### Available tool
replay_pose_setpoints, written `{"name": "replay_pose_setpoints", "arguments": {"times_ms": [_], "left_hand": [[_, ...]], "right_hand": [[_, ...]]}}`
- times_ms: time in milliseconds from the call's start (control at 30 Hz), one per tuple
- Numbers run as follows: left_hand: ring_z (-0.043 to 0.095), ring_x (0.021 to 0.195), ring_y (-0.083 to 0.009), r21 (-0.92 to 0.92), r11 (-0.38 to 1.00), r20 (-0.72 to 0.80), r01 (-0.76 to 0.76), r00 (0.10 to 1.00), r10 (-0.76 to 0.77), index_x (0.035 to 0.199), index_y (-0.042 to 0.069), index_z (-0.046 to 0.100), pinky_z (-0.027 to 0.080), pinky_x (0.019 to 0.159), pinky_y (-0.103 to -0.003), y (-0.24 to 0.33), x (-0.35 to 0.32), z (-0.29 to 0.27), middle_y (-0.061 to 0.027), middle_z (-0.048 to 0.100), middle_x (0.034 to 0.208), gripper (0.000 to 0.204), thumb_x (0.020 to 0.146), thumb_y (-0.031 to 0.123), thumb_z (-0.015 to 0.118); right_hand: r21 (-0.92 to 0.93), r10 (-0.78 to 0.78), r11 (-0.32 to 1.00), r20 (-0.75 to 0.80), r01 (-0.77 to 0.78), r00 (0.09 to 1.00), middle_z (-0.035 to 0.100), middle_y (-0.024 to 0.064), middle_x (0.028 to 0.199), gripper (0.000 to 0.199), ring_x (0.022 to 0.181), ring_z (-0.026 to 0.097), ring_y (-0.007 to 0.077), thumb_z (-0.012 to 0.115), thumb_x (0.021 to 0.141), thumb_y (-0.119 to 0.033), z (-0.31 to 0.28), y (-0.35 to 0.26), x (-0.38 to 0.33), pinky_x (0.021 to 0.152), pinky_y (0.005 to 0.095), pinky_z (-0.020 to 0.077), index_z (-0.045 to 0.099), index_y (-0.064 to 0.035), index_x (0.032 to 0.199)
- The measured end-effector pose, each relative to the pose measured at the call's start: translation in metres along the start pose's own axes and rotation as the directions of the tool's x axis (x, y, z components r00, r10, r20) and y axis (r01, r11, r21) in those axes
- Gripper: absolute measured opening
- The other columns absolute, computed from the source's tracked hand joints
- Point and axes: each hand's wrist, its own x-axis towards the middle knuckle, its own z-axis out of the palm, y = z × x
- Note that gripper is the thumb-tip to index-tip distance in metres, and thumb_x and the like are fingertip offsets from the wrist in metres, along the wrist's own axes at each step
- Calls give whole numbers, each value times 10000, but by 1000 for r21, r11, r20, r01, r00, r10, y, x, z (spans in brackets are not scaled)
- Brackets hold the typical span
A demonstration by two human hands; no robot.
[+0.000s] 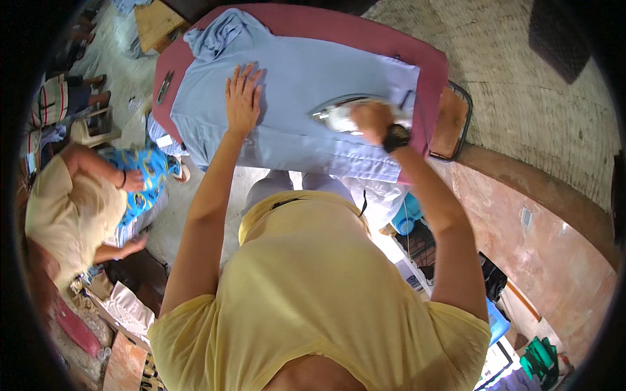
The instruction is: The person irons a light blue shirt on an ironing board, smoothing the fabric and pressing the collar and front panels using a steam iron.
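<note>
The light blue shirt (293,111) lay spread over the maroon-covered surface (365,36) in the upper middle of the frame, its long axis running left to right. The left hand (242,101) rested flat on it, fingers spread, holding nothing. Just right of that hand, the right hand (373,122) was closed around the handle of the iron (339,112), which sat on the shirt. 1 other person crouched at the left edge over patterned blue cloth (147,179).

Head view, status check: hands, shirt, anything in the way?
Left hand flat on shirt. Right hand grips iron on shirt. Scissors at board's left edge, clear.
</note>
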Motion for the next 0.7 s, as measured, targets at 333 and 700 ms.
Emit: {"name": "replay_pose_setpoints", "arguments": {"times_ms": [333, 700], "left_hand": [[255, 1462, -289, 114, 993, 61, -17, 998, 10, 1446, 259, 454, 158, 1191, -501, 22, 11, 26, -7, 356, 1556, 448, 1036, 414, 363], [292, 1439, -300, -174, 931, 123, -320, 931, 343, 1427, 201, 470, 203, 1165, -565, 117, 83, 70, -33, 379, 1534, 432, 1012, 318, 479]], "right_hand": [[118, 196, 976, -130, -181, 972, 660, 166, 666, 308, 677, 675, 369, 476, 912, -271, 22, 25, -52, 607, 485, 542, 685, -82, 788], [644, 866, 481, -242, -595, 438, 694, 246, 800, 750, 793, 692, 422, 552, 833, -721, 31, 106, -71, 720, 505, 545, 713, 6, 933]]}}
